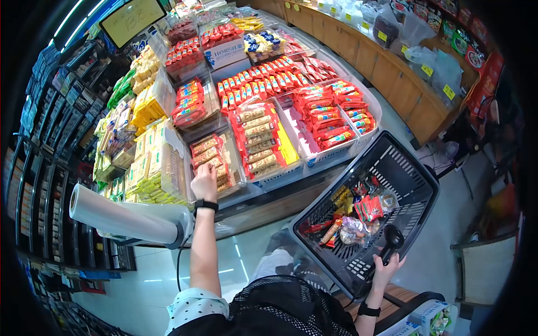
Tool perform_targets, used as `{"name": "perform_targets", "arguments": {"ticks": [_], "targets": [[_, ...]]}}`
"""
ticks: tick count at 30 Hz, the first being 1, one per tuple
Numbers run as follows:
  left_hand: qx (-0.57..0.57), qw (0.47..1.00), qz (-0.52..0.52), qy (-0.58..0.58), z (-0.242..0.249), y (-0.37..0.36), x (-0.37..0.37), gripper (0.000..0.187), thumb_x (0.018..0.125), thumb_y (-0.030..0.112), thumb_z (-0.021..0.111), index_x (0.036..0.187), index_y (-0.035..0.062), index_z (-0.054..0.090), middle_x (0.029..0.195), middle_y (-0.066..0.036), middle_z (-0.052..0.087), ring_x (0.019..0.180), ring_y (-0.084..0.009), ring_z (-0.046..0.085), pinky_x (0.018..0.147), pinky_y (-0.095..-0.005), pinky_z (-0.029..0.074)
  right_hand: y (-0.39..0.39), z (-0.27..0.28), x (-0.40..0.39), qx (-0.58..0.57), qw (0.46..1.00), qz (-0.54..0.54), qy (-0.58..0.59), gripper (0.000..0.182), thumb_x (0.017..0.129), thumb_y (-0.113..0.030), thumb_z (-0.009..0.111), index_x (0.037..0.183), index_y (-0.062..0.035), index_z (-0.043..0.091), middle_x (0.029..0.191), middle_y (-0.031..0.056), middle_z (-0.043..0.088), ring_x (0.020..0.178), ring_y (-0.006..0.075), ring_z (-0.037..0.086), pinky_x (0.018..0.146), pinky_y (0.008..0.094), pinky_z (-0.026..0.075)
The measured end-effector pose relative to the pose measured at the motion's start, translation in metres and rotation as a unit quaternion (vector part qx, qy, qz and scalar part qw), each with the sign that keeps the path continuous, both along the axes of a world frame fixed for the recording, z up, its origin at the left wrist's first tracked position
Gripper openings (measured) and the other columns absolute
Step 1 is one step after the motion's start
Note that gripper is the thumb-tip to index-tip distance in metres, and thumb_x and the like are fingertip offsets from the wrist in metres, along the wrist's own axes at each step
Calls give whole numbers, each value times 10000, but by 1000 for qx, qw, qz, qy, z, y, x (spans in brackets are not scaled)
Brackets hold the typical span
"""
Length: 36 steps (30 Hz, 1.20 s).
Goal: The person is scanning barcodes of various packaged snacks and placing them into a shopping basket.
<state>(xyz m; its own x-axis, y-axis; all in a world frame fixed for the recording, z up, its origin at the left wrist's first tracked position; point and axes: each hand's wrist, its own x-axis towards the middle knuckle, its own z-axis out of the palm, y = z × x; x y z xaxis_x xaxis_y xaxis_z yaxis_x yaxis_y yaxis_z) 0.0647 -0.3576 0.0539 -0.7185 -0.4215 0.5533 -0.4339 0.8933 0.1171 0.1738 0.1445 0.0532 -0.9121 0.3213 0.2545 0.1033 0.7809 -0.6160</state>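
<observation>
The wrapped bars (205, 154) lie in a clear bin (234, 159), long axis sideways, right ends slightly farther; the left hand (204, 181) hides some, and I cannot tell whether its fingers grip. The right hand (387, 270) closes around the basket's (412, 158) black handle (393, 237).

Two hands (204, 182) (386, 270), one basket (413, 168)

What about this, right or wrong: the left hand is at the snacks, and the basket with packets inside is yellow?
Only the colour is wrong: the head view shows a black basket. The left hand is at the snacks, and packets are inside.
</observation>
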Motion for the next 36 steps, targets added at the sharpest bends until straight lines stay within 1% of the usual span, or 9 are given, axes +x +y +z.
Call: {"name": "perform_targets", "arguments": {"ticks": [5, 11, 13, 15, 19, 21, 26, 29, 36], "targets": [[96, 967, 87, -221, -24, -25, -65, 361, 696, 336, 679, 853, 23, 588, 859, -173, 629, 806, -316, 622, 702, -399, 503, 3, 10, -1, -57, 998, 20, -15, 311, 608, -136, 635, 893, -28, 572, 859, 71, 607, 1008, 279, 477, 1063, 492, 54], [282, 948, 135, -63, -52, -34, -96, 543, 739, 380, 632, 1080, -15, 484, 1050, -241, 555, 961, -380, 547, 819, -443, 433, 6, 14, -6, -123, 992, 21, 0, 250, 640, -154, 609, 864, -46, 579, 879, 52, 610, 1020, 248, 470, 1065, 470, 20], [217, 972, 69, 48, -44, -9, -90, 525, 773, 315, 615, 1137, -10, 422, 1128, -234, 476, 1007, -360, 506, 837, -436, 413, 10, 15, -8, -124, 992, 22, 2, 252, 636, -160, 614, 859, -46, 584, 877, 52, 610, 1022, 249, 471, 1064, 470, 20], [30, 976, -65, 205, -36, 9, -87, 454, 786, 206, 599, 1155, 7, 425, 1072, -189, 481, 709, -293, 570, 732, -378, 467, 14, 11, -13, -101, 994, 28, 4, 332, 613, -163, 645, 916, -43, 579, 867, 66, 616, 967, 270, 514, 1058, 495, 68], [450, 842, -141, 262, 63, 144, -60, 377, 828, 84, 563, 1158, 23, 392, 1085, -116, 459, 718, -122, 503, 687, -262, 410, 20, 3, -17, -58, 998, 23, -2, 327, 597, -201, 662, 878, -46, 601, 883, 103, 579, 944, 297, 506, 1046, 525, 104], [429, 800, -292, 300, 70, 193, -60, 369, 811, 21, 533, 1155, 39, 402, 969, -65, 495, 650, -80, 458, 629, -233, 393, 21, 2, -20, -39, 999, 26, -10, 346, 584, -209, 667, 875, -37, 594, 859, 113, 560, 924, 305, 504, 1042, 536, 109], [326, 798, -497, -97, 72, 321, -45, 100, 816, 120, 542, 883, 52, 572, 818, -100, 608, 648, -192, 580, 575, -311, 457, 25, 3, -25, -18, 1000, 18, 4, 358, 584, -219, 662, 874, -24, 584, 730, 107, 518, 797, 291, 515, 1038, 538, 121], [191, 758, -494, -380, 13, 365, -51, 247, 815, 308, 527, 781, 85, 628, 689, -135, 607, 668, -282, 609, 553, -373, 467, 29, 8, -27, -23, 1000, 13, 15, 364, 584, -218, 660, 882, -23, 585, 724, 112, 519, 791, 292, 518, 1037, 539, 122], [11, 729, -404, -553, -123, 389, -63, 442, 776, 477, 550, 872, 50, 611, 850, -148, 645, 817, -275, 635, 687, -371, 501, 37, 7, -30, -35, 999, 4, 1, 373, 585, -228, 652, 880, -10, 579, 676, 99, 515, 751, 269, 527, 1037, 547, 115]]}}
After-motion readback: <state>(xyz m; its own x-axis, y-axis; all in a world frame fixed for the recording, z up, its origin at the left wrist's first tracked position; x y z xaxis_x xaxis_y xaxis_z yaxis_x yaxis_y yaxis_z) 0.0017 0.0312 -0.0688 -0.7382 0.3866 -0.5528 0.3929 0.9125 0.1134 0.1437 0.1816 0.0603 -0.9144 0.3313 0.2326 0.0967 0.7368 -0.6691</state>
